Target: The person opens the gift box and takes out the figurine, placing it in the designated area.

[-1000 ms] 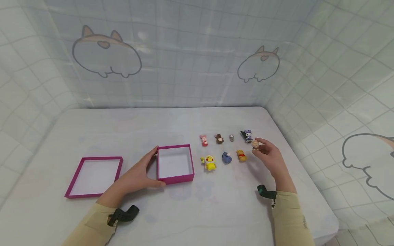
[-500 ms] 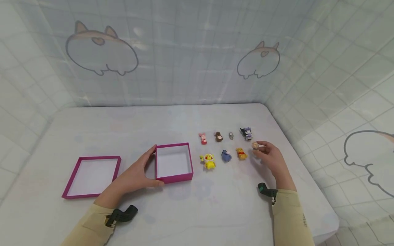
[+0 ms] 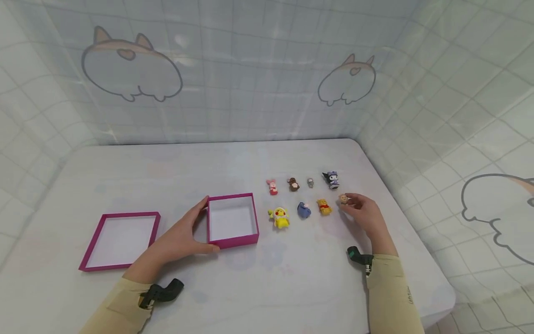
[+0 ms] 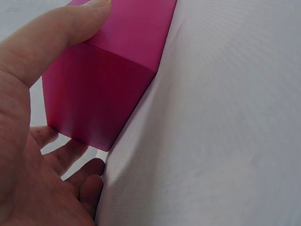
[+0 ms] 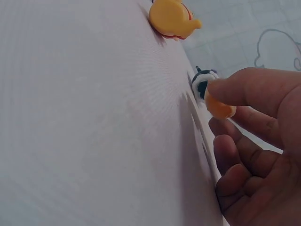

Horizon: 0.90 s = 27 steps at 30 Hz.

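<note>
In the head view my left hand (image 3: 177, 241) grips an open magenta box (image 3: 233, 241) with a white inside, thumb on its near wall and fingers at the far left corner. The left wrist view shows the thumb and fingertips against the box's magenta walls (image 4: 99, 94). My right hand (image 3: 366, 214) pinches a small pale figurine (image 3: 343, 199) between thumb and finger, low over the table. Up close in the right wrist view, this figurine (image 5: 220, 108) shows an orange side. Just left of it stands a Winnie-the-Pooh figurine (image 3: 324, 207); a black-and-purple figurine (image 3: 332, 179) stands behind.
A magenta-rimmed lid (image 3: 117, 267) lies inside-up at the left, partly behind my left forearm. Right of the box are a Pikachu figurine (image 3: 280, 217), a blue figurine (image 3: 303, 210), a pink one (image 3: 272, 187), a brown one (image 3: 293, 184) and a tiny grey one (image 3: 310, 182).
The pale figurine in my right hand has come slightly toward me, away from the black-and-purple figurine. My left hand stays on the box. The whole head view has shifted a little.
</note>
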Available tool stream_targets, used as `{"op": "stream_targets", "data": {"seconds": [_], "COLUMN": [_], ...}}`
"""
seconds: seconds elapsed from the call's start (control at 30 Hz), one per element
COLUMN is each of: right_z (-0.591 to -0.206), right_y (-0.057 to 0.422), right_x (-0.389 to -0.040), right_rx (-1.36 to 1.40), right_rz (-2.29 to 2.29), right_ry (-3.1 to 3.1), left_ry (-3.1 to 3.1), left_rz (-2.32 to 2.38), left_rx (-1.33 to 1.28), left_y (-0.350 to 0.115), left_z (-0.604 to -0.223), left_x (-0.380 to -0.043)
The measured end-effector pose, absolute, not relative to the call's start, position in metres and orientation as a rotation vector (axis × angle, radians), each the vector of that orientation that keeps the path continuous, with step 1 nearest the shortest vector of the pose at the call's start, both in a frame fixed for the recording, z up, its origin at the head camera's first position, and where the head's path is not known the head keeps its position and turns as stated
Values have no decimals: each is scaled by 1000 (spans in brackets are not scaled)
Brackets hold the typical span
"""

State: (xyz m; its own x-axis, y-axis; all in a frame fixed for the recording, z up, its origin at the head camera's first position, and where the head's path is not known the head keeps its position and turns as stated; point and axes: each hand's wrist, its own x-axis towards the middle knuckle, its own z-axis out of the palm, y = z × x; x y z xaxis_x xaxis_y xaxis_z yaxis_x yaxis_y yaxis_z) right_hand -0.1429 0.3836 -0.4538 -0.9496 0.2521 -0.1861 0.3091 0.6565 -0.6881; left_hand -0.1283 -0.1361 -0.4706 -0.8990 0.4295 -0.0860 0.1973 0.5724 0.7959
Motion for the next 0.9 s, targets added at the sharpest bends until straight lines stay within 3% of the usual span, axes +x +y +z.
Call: {"op": "stream_targets", "data": {"seconds": [0.9], "right_z": [-449], "right_y": [384], "right_x": [-132], "right_rx": [427], "right_rz": [-1055], "right_ry": [2779], "left_ry": [2540], "left_rz": [1219], "left_rx": [523], "left_y": [-137], "left_z": [-472], "left_x": [-130]}}
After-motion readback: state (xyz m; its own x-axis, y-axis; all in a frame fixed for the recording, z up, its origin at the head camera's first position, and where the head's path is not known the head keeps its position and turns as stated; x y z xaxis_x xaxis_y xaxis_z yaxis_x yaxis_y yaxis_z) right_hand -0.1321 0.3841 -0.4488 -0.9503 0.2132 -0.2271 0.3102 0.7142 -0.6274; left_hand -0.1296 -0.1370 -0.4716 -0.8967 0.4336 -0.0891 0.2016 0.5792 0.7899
